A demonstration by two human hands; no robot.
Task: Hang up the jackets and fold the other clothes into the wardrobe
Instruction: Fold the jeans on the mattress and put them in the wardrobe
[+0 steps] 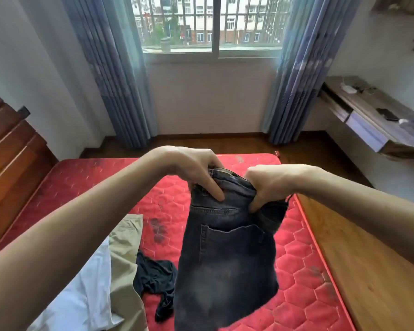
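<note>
Both hands, left (194, 170) and right (270, 185), grasp the waistband of dark jeans (227, 259) held above a red mattress (304, 247); other clothes, seemingly crumpled, lie left.

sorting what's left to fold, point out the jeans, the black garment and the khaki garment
jeans (227, 263), head view, on the dark denim below the back pocket
black garment (153, 278), head view, on its crumpled middle on the mattress
khaki garment (126, 237), head view, on its flat upper part
</note>
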